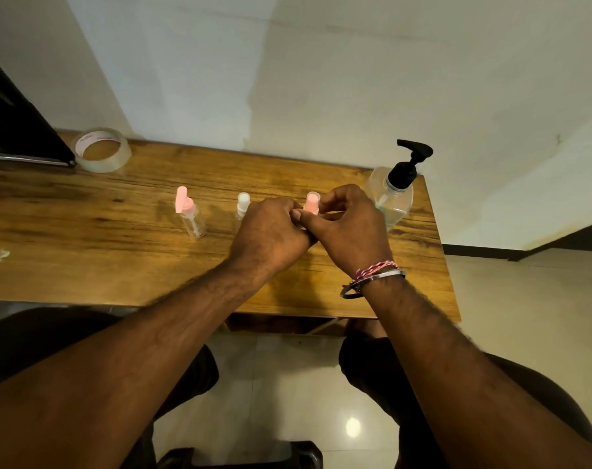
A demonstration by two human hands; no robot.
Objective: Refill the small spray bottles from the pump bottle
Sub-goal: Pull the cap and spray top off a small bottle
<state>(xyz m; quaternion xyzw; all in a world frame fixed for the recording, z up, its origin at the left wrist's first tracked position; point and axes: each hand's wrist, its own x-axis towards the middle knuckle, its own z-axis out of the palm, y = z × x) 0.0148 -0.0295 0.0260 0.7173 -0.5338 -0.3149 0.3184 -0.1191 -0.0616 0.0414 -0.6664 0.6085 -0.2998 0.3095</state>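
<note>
Gripping the pink-capped spray bottle (310, 204) with left hand (269, 231) and right hand (350, 228).
I judge uncapping underway; next, the pump bottle (391, 194) just beyond my right hand.

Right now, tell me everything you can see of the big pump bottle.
The pump bottle is clear, rounded plastic with a black pump head, its spout pointing left toward the wall. A thin tube runs down inside. It holds clear liquid and stands upright at the table's far right corner, just beyond the right hand; no contact is visible.
</note>
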